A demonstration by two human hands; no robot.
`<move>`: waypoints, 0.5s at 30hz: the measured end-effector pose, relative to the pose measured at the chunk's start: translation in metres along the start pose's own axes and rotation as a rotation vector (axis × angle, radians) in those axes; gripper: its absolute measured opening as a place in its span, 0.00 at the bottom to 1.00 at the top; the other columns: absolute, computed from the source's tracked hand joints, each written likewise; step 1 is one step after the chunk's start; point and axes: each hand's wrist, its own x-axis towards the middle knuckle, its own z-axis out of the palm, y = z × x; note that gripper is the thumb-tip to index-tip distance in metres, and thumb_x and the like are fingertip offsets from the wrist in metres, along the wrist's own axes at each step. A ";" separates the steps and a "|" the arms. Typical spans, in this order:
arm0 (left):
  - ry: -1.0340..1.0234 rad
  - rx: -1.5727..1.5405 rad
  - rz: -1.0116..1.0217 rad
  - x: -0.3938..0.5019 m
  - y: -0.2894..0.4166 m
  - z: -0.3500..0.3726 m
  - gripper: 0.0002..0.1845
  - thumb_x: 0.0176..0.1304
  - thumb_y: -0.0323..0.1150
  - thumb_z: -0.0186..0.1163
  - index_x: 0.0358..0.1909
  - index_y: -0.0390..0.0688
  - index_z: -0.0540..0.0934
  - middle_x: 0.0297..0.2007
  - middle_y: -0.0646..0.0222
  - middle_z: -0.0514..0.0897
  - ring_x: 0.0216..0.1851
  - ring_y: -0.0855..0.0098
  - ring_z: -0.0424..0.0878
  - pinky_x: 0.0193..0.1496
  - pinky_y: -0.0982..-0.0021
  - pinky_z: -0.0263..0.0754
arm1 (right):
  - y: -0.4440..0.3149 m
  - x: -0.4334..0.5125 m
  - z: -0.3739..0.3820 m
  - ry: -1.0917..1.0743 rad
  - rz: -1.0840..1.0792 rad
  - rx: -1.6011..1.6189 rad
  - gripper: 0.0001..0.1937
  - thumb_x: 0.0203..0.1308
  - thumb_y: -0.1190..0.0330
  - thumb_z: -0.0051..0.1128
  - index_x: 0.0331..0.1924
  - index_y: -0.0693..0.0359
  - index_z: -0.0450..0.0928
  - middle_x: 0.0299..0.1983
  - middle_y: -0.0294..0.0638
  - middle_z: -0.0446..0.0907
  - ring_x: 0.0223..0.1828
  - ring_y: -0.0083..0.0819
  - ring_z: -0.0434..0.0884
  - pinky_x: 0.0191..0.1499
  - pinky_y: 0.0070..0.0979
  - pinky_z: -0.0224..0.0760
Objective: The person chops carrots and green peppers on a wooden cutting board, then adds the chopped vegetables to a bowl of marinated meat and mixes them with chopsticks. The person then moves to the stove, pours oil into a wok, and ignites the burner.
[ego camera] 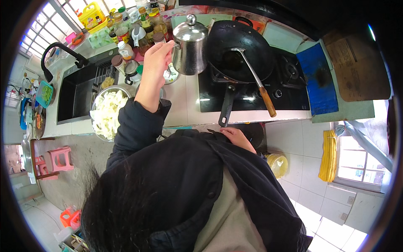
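Note:
My left hand (pixel 158 58) grips the handle of a lidded stainless steel pot (pixel 190 50), held upright above the counter just left of the wok. A black wok (pixel 220 44) sits on the gas hob, with a little dark liquid in its bottom and its handle towards me. A metal spatula with a wooden handle (pixel 267 101) rests in the wok, its handle reaching over the hob's front edge. My right hand (pixel 234 135) is low by the counter's front edge, near the end of the wok handle; its fingers are partly hidden by the jacket.
A metal bowl of cut pale vegetables (pixel 108 110) stands at the counter's front edge, beside the black sink (pixel 74 94) and its tap (pixel 47 71). Bottles and jars (pixel 121 30) crowd the back left. Right of the wok is a second burner (pixel 291 71), beside a blue panel (pixel 318 78).

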 end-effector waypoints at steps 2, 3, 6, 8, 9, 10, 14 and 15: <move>0.062 -0.037 0.034 -0.004 -0.006 -0.006 0.16 0.71 0.37 0.62 0.24 0.48 0.72 0.19 0.85 0.66 0.21 0.87 0.60 0.24 0.79 0.50 | -0.001 0.000 0.000 0.003 0.007 -0.004 0.18 0.72 0.63 0.56 0.54 0.71 0.81 0.48 0.50 0.87 0.50 0.34 0.85 0.56 0.27 0.73; 0.106 -0.061 0.026 -0.004 -0.011 -0.008 0.16 0.71 0.37 0.62 0.24 0.48 0.72 0.19 0.85 0.66 0.21 0.87 0.60 0.24 0.79 0.50 | -0.001 0.000 0.000 0.004 0.011 -0.006 0.18 0.72 0.63 0.56 0.54 0.71 0.81 0.48 0.50 0.87 0.50 0.34 0.85 0.56 0.27 0.73; 0.226 -0.101 0.016 -0.004 -0.033 -0.013 0.16 0.72 0.38 0.61 0.25 0.48 0.72 0.20 0.84 0.67 0.20 0.86 0.61 0.24 0.78 0.51 | -0.002 0.002 0.001 0.003 0.015 -0.021 0.18 0.72 0.63 0.55 0.54 0.71 0.81 0.48 0.50 0.87 0.50 0.34 0.85 0.56 0.26 0.73; 0.272 -0.132 0.029 0.000 -0.054 -0.015 0.16 0.74 0.38 0.59 0.26 0.48 0.72 0.20 0.83 0.67 0.20 0.86 0.61 0.24 0.78 0.51 | -0.003 0.004 0.001 -0.003 0.013 -0.049 0.18 0.73 0.63 0.55 0.54 0.71 0.81 0.47 0.49 0.88 0.49 0.33 0.85 0.56 0.26 0.73; 0.277 -0.149 0.042 0.004 -0.066 -0.017 0.16 0.75 0.38 0.58 0.26 0.48 0.71 0.20 0.83 0.67 0.20 0.86 0.61 0.24 0.77 0.51 | -0.004 0.005 0.001 -0.012 0.012 -0.071 0.18 0.73 0.63 0.55 0.54 0.71 0.81 0.47 0.49 0.88 0.49 0.32 0.84 0.56 0.26 0.73; 0.292 -0.130 0.071 0.009 -0.080 -0.019 0.16 0.76 0.37 0.56 0.26 0.47 0.71 0.20 0.83 0.66 0.21 0.86 0.61 0.24 0.77 0.51 | -0.005 0.006 0.001 -0.013 0.017 -0.083 0.18 0.73 0.63 0.55 0.54 0.71 0.81 0.46 0.48 0.88 0.49 0.32 0.84 0.55 0.26 0.73; 0.357 -0.079 0.092 0.033 -0.133 -0.031 0.19 0.76 0.39 0.55 0.25 0.43 0.71 0.21 0.80 0.66 0.24 0.83 0.61 0.27 0.73 0.55 | -0.009 0.006 0.001 -0.024 0.083 -0.049 0.18 0.73 0.62 0.55 0.54 0.71 0.81 0.46 0.47 0.88 0.49 0.30 0.84 0.55 0.25 0.73; 0.399 -0.044 0.125 0.038 -0.146 -0.032 0.18 0.76 0.39 0.55 0.26 0.45 0.71 0.21 0.80 0.66 0.23 0.84 0.61 0.25 0.74 0.54 | -0.010 0.005 0.001 -0.026 0.119 -0.053 0.19 0.73 0.62 0.55 0.55 0.71 0.81 0.46 0.46 0.88 0.49 0.30 0.84 0.55 0.25 0.73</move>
